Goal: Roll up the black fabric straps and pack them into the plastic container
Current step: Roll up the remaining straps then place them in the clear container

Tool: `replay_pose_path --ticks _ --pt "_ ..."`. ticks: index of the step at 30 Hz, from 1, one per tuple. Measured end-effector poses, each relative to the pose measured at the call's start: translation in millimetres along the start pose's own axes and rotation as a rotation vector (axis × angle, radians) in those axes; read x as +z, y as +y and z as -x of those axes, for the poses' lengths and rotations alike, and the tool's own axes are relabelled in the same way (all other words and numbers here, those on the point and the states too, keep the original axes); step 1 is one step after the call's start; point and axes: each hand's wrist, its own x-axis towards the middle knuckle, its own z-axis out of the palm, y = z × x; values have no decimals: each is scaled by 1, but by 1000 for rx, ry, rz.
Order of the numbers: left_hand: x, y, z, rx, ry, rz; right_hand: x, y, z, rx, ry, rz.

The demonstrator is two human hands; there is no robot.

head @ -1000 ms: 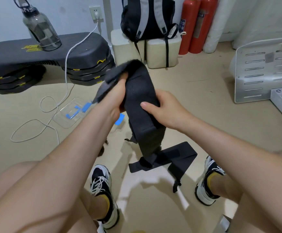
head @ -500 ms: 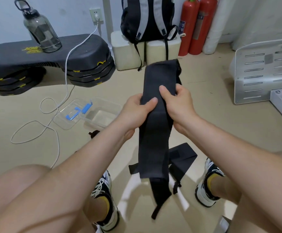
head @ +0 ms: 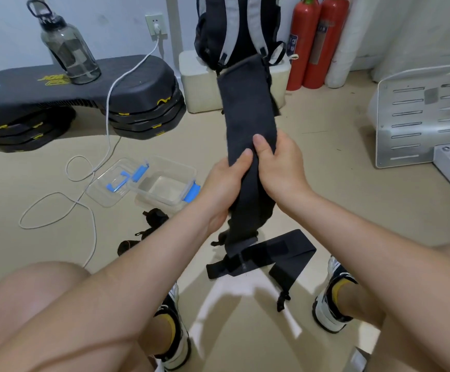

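A long black fabric strap [head: 248, 114] stretches upright in front of me, its top end flat and away from me. My left hand [head: 224, 186] and my right hand [head: 280, 167] both grip it at mid-length, thumbs on its near face. Its lower part hangs toward the floor. A second black strap [head: 280, 253] lies unrolled on the floor between my shoes. The clear plastic container [head: 165, 186] with blue clips stands open on the floor to the left, and it holds nothing.
The container's clear lid [head: 111, 183] lies beside it. Small black rolled items [head: 151, 218] sit near my left forearm. A white cable [head: 95, 167] loops across the floor. A black step platform [head: 84, 103], a backpack [head: 234, 30] and a white metal panel [head: 419, 116] ring the area.
The strap went from folded over my left hand to straightened upright. Both hands now grip it lower and closer together, and its hanging tail has come up.
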Motion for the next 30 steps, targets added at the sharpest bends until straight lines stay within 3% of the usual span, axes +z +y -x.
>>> replay_pose_path --ticks 3,7,10,12,16,19,23,25,27,30 --pt "3 -4 -1 159 114 -154 0 -1 -1 79 7 -28" --pt "-4 8 -7 332 325 -136 -1 -3 9 304 -368 -326" --pt "-18 18 -19 309 460 -88 -6 1 16 341 -630 -253" --pt "-25 23 -25 235 449 3 -5 6 17 275 -625 -135" --pt "-12 15 -14 99 208 219 3 8 16 192 -356 -110" --pt "5 -5 4 -4 110 50 3 6 6 145 -138 -28" --pt "5 -15 10 62 69 -170 0 8 -2 194 -26 -28" --pt "3 -10 9 139 131 -234 -4 6 0 265 -92 -206" --pt "1 -5 6 181 204 -214 -10 0 4 379 -276 -360" --pt "-8 5 -7 177 303 -130 -17 -3 11 437 -578 -316"
